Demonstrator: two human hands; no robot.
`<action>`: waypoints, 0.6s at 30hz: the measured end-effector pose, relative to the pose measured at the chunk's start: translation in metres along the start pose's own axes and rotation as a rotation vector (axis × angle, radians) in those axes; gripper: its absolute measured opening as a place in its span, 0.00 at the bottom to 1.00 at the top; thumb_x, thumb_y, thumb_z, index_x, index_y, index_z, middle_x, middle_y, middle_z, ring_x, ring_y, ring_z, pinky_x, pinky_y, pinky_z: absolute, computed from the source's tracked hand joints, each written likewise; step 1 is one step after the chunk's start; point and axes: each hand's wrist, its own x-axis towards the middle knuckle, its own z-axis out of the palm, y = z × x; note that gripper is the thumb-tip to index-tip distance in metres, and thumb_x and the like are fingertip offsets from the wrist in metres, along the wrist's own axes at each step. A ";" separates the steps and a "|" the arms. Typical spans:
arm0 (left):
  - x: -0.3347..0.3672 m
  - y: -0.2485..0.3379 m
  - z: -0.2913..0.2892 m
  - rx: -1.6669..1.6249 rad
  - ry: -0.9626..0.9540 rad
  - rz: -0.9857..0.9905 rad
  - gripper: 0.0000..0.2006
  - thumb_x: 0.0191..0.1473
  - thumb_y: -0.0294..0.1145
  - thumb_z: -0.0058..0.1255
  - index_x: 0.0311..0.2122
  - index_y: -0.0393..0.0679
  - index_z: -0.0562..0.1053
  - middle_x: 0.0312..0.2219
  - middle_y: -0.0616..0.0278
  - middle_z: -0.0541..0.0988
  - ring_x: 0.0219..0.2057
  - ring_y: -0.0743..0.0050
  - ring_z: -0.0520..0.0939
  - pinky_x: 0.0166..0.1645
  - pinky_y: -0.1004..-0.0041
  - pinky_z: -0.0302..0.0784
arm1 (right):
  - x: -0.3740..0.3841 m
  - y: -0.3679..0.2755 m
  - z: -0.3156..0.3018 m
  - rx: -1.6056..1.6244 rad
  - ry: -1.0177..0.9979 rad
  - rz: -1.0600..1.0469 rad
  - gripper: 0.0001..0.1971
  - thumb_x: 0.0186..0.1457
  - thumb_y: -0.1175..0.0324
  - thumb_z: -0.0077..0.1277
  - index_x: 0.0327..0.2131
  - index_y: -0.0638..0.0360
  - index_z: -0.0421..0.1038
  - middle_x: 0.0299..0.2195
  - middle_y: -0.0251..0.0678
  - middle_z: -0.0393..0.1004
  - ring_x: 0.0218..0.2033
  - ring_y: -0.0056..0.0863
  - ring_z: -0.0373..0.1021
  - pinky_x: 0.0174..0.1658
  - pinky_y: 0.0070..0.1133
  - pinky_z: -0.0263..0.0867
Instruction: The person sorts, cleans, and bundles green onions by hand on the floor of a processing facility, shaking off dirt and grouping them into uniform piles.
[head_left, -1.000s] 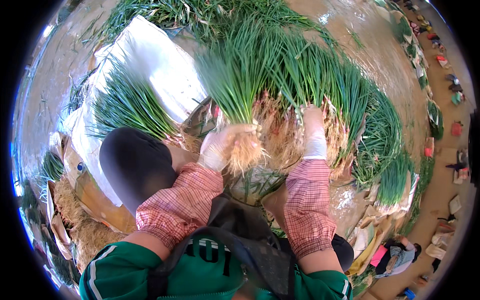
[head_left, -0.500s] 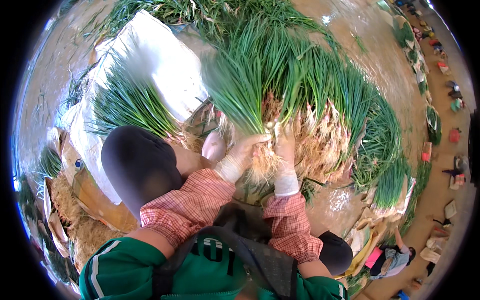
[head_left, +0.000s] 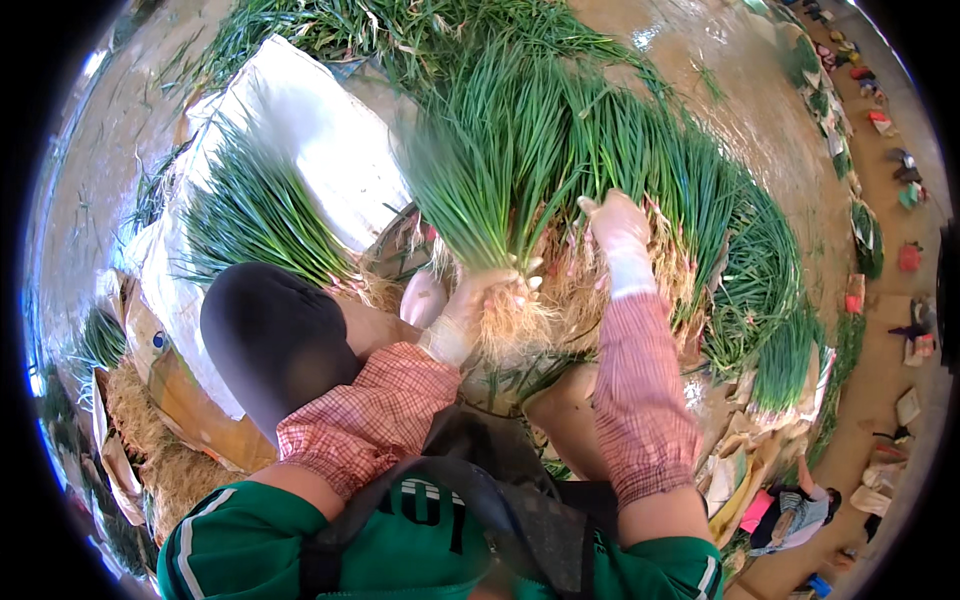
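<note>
My left hand (head_left: 480,302), in a pale glove, is closed around the lower stems of a bunch of spring onions (head_left: 465,200). Pale, stringy roots (head_left: 512,325) hang below this grip, and long green leaves fan out above. To its right, my gloved right hand (head_left: 620,228) reaches onto a large heap of spring onions (head_left: 660,150). Its thumb stands apart from the other fingers, whose tips are partly hidden among the stems. More roots (head_left: 675,270) show beside that hand.
Another bunch of spring onions (head_left: 262,205) lies on a white sack (head_left: 330,130) left of my hands, beyond my bent knee (head_left: 280,325). Loose leaves (head_left: 420,30) spread across the far floor. At right, a person (head_left: 795,515) works near more bunches (head_left: 780,370).
My right hand has left the bunch in my left hand and moved right and away from me onto the heap. My left hand keeps its hold, slightly farther left.
</note>
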 end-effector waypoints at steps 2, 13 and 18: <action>0.004 -0.003 -0.020 -0.055 -0.006 -0.059 0.20 0.53 0.33 0.47 0.50 0.32 0.65 0.36 0.56 0.76 0.36 0.70 0.77 0.41 0.72 0.76 | 0.028 0.003 0.008 -0.046 -0.113 -0.016 0.19 0.60 0.57 0.41 0.37 0.66 0.73 0.31 0.44 0.75 0.33 0.32 0.72 0.45 0.29 0.67; -0.009 -0.012 0.024 -0.086 0.030 -0.181 0.12 0.49 0.26 0.55 0.40 0.35 0.74 0.27 0.64 0.79 0.16 0.87 0.75 0.19 0.89 0.70 | -0.038 0.004 0.045 1.627 -0.137 0.173 0.16 0.64 0.69 0.29 0.47 0.71 0.60 0.41 0.52 0.72 0.37 0.32 0.73 0.36 0.19 0.74; -0.019 -0.002 0.037 0.021 0.120 -0.194 0.07 0.48 0.28 0.54 0.33 0.37 0.74 0.23 0.62 0.78 0.17 0.77 0.76 0.24 0.80 0.74 | -0.109 0.002 0.103 1.644 -0.150 0.005 0.16 0.63 0.69 0.35 0.50 0.70 0.59 0.39 0.45 0.72 0.35 0.29 0.72 0.34 0.20 0.69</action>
